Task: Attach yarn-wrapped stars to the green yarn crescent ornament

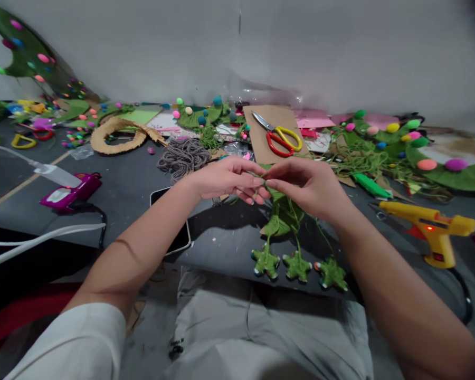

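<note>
My left hand [230, 178] and my right hand [309, 183] meet over the table, thumbs and forefingers pinched together on green yarn [264, 182]. The yarn between the fingertips is thin and partly hidden by them. Just below, a green yarn-wrapped piece [280, 215] lies on the dark table, partly covered by my right hand. Strands run from it down to three green yarn stars, a left one [266, 262], a middle one [297, 266] and a right one [331, 274], which rest near the table's front edge. Bits of white and other colours show at their rims.
A yellow glue gun [431, 224] with a lit red light stands at right. Scissors [279, 134] lie on cardboard [257, 142] beyond my hands. Grey yarn [184, 158], a cardboard ring [116, 136], a phone [178, 240] and a purple power adapter [73, 191] with cables are left.
</note>
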Available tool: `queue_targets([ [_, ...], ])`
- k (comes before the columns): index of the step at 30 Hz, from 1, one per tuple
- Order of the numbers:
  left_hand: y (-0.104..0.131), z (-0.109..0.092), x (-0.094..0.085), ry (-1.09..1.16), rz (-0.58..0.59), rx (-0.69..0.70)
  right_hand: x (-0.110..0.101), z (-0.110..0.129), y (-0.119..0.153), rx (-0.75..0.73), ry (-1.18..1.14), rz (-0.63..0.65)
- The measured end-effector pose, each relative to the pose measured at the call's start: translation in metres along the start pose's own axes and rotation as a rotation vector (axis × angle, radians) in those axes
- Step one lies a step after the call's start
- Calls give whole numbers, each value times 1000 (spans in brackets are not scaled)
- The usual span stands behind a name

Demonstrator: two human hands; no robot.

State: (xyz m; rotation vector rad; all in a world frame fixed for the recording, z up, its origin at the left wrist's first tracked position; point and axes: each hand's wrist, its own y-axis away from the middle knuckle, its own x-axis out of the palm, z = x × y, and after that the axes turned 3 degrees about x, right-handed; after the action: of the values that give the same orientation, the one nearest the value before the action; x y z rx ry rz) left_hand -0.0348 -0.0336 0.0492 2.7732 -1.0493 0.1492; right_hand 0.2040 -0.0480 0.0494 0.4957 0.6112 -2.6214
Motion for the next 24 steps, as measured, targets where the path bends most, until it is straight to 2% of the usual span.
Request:
queue_targets([
  [8, -4, 0, 2, 88, 4, -4, 3, -7, 3, -286, 122, 31],
  [14, -9, 5, -1, 84, -63, -2, -2, -12, 3, -413, 262, 110],
  [17, -11, 7, -3, 83, -141, 2, -8, -4, 6, -401, 364, 203],
  [20, -11, 7, -5, 48, -173, 8, -15, 6, 10, -303, 334, 250],
  [24, -7, 5, -9, 9, -92, 51, -20, 6, 9, -157, 238, 59],
])
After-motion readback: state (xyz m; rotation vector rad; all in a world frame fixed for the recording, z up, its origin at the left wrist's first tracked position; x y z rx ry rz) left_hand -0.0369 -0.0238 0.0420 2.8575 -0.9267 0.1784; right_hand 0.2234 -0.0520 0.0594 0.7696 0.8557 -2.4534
